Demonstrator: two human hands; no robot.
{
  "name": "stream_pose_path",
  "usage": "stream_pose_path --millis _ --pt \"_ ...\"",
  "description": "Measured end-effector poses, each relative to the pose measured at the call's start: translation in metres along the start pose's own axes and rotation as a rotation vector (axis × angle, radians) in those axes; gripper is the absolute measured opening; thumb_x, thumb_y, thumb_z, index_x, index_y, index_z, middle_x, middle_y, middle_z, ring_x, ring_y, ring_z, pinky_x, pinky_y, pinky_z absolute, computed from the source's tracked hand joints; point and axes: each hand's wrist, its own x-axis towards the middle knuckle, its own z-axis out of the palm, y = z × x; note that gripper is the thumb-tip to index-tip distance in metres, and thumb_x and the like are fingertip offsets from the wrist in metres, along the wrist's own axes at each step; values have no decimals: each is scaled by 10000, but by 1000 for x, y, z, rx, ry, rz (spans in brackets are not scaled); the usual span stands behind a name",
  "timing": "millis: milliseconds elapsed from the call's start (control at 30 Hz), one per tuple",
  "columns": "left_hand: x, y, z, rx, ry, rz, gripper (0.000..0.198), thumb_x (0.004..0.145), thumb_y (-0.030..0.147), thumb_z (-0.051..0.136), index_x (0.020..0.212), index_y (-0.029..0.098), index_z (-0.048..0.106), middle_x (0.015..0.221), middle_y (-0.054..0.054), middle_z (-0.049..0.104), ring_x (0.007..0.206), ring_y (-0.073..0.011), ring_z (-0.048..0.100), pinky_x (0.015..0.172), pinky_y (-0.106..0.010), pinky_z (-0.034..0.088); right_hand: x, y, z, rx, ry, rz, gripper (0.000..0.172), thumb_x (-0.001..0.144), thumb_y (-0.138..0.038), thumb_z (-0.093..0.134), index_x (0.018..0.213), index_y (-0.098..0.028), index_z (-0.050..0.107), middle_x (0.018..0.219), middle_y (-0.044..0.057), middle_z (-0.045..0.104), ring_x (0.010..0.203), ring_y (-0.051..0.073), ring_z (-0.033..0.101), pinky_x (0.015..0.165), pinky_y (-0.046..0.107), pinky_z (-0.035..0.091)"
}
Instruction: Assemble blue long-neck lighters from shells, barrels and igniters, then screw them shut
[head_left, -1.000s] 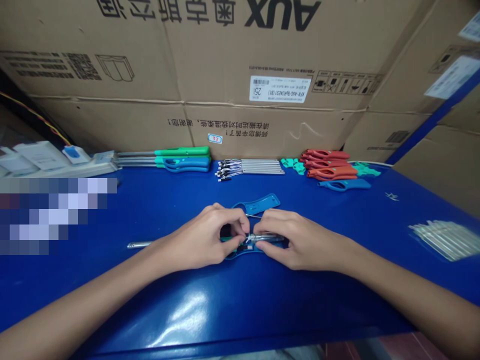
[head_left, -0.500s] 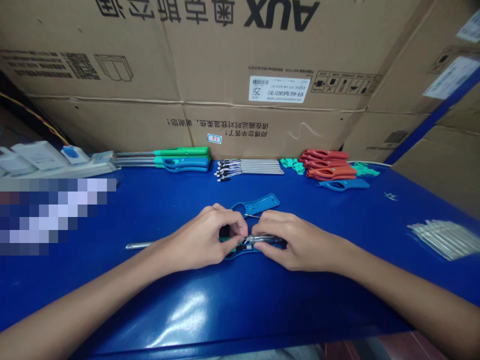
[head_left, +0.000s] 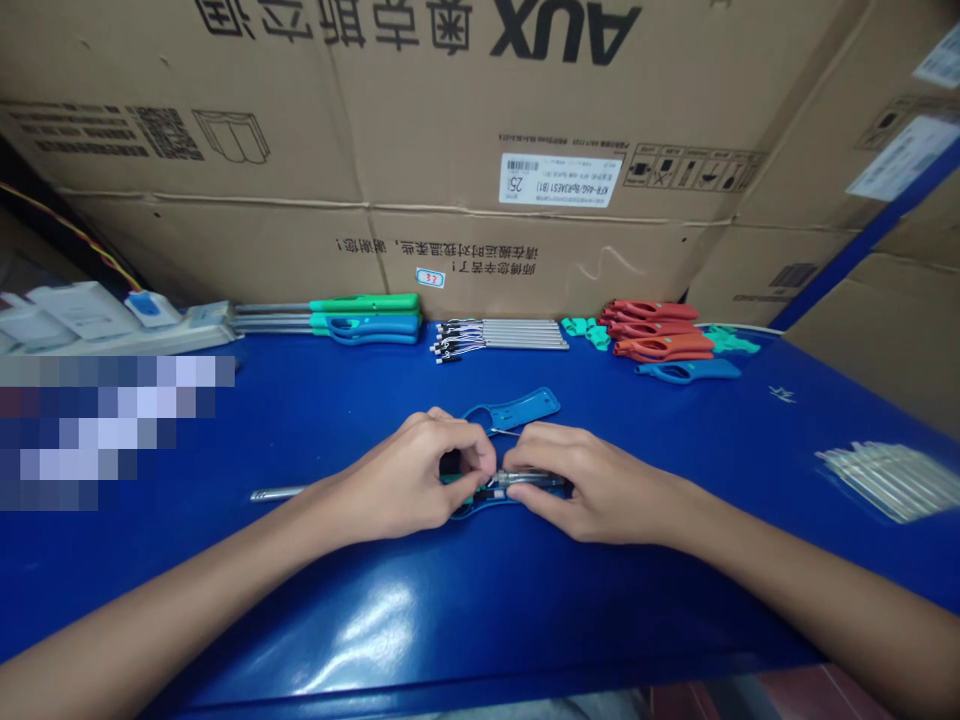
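My right hand grips a clear fuel tank between thumb and fingers, over a blue lighter handle half. My left hand is closed in a pinch at the tank's left end. A short bit of white wire shows by its fingertips, but what it pinches is mostly hidden. A black part sits in the handle half below the fingers. From under my left wrist a metal lighter tube sticks out to the left. Just beyond my hands lies another blue handle half, inner side up.
Along the back are assembled lighters, metal tubes with wires, teal pieces and red and blue handles. Clear tanks lie at right, a power strip at left. A large cardboard box stands behind.
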Motion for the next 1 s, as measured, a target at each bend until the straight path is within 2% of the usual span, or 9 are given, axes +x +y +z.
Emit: stream_pose_path --millis 800,1000 --pt "-1 0 1 -12 -6 -22 95 812 126 577 774 192 634 742 25 677 738 -127 603 714 -255 439 0 0 3 35 16 -7 152 921 -205 530 969 -121 647 883 60 611 828 153 559 765 280 440" --pt "0 2 -4 -25 -63 -40 73 821 145 568 802 189 622 742 31 673 711 -117 608 684 -242 430 1 0 1 4 5 2 179 927 -223 523 1006 -134 657 893 67 622 837 166 570 777 301 453"
